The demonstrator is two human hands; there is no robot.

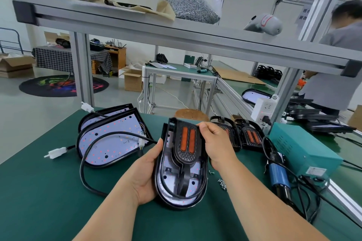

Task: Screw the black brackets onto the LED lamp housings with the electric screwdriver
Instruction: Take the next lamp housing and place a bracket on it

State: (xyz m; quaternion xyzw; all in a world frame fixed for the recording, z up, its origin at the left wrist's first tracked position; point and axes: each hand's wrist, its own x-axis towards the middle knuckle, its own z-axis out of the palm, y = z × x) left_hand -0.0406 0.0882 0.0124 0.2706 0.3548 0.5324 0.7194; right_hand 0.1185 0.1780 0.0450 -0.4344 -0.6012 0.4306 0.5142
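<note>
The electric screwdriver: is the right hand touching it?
Apart. The head view shows the right hand holding the bracket, while the screwdriver lies on the table further right, well clear.

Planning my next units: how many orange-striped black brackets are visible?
3 brackets: one on the housing that the left hand and right hand grip; one on the mat partly behind the right hand; one beside it.

Fingers of left hand (146, 174) behind housing (168, 180)

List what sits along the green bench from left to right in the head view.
White connector → stacked LED lamp housings → left hand → held lamp housing with black bracket → right hand → spare brackets → electric screwdriver → teal power box.
</note>
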